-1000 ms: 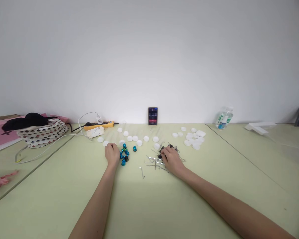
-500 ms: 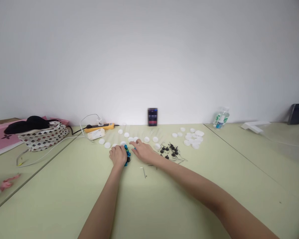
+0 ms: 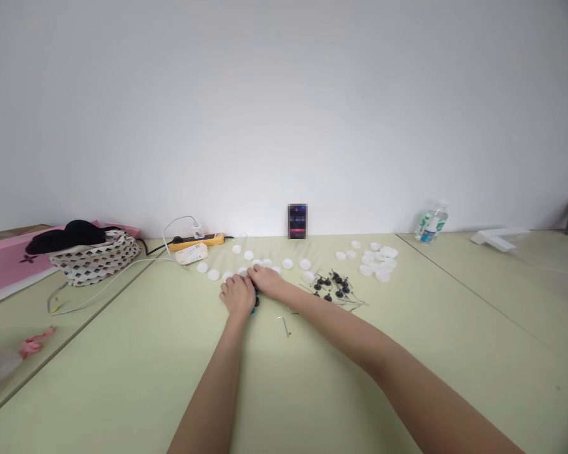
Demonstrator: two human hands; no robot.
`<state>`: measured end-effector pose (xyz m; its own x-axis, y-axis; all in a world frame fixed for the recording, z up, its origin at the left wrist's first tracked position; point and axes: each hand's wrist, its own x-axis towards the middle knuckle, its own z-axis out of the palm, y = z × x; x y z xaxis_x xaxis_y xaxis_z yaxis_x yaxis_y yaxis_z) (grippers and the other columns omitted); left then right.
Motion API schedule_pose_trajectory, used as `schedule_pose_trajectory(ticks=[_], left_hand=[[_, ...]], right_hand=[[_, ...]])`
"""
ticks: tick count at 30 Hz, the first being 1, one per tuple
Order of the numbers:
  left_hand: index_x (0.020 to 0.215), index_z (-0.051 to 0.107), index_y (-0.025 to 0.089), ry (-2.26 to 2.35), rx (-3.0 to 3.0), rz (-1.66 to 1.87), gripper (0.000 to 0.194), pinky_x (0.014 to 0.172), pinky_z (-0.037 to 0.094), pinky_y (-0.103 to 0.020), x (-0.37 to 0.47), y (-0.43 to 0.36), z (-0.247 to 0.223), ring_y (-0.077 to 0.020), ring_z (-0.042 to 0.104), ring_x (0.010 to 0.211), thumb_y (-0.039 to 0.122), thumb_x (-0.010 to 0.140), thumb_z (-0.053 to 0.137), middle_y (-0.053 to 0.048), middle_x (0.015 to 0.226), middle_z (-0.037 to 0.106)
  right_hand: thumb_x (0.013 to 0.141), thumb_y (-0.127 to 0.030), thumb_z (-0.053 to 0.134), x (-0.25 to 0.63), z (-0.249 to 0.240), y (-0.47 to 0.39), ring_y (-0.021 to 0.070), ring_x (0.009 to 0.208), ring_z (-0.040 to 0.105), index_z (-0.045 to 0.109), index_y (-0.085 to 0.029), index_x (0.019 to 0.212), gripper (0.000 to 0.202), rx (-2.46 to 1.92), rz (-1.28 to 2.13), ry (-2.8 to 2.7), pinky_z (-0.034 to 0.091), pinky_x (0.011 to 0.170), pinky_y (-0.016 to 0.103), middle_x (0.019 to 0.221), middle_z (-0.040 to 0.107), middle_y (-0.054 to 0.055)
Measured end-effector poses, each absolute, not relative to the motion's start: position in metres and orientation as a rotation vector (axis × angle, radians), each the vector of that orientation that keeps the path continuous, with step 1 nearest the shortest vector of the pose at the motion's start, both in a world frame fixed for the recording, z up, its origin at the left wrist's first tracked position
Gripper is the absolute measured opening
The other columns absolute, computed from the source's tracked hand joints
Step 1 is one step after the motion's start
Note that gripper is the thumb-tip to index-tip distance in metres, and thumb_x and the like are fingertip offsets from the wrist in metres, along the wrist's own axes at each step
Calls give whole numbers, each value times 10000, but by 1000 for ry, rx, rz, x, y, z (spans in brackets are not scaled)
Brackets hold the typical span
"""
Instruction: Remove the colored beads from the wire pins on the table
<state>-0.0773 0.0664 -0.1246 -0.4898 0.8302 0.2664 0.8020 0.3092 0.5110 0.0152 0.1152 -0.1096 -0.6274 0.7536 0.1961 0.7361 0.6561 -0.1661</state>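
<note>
My left hand (image 3: 238, 295) rests on the green table with its fingers bent around a small cluster of blue and black pieces (image 3: 256, 301), most of which it covers. Right beside it, my right hand (image 3: 266, 281) reaches over the top end of the same cluster, its fingertips touching there; whether they pinch a piece is hidden. Behind both hands lie several white round caps (image 3: 288, 263) with clear tubes. To the right of my right hand are several black knob-like parts with thin metal rods (image 3: 339, 293). An L-shaped metal key (image 3: 285, 326) lies nearer.
More white discs (image 3: 382, 276) lie to the right. A phone (image 3: 297, 222) leans on the wall. Farther off are a clear bottle (image 3: 431, 224), a white stand (image 3: 495, 239), a yellow power strip (image 3: 213, 239), and a patterned basket (image 3: 94, 258) with a black item on top.
My right hand has moved left onto the cluster, closing the gap to my left hand. The whole view has shifted, so the table items appear farther right.
</note>
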Motion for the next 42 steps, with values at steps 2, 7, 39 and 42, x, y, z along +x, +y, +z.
schedule_pose_trajectory(ticks=[2,7,39,42], left_hand=[[915,549,134,2499,1575,937,271,814,344,-426,-77,66,-124,-322,457,1036,296,859,339,-151,1062,555],[895,550,128,2484,1593,966,256,806,342,-435,-75,67,-124,-332,454,1027,274,856,343,-160,1039,559],[906,561,202,1205,1469,1547,206,888,407,-309,-8,39,-100,-185,518,1008,375,820,490,-60,1025,570],[1019,543,172,986,1257,1454,334,790,471,-311,20,36,-106,-188,584,932,437,832,460,-95,1042,593]], right_hand=[[915,-235,385,15,-109,118,161,748,542,509,-149,909,151,-1218,159,-2585,381,619,252,910,530,80],[905,-220,397,23,-96,115,171,766,529,520,-139,866,153,-1216,323,-2371,369,653,266,905,531,91],[706,-331,642,124,-82,34,84,552,490,599,-159,959,309,-875,1476,-1063,430,542,242,737,523,9],[733,-330,597,124,-82,34,121,661,549,609,-164,964,284,-919,1358,-1117,462,626,262,815,580,38]])
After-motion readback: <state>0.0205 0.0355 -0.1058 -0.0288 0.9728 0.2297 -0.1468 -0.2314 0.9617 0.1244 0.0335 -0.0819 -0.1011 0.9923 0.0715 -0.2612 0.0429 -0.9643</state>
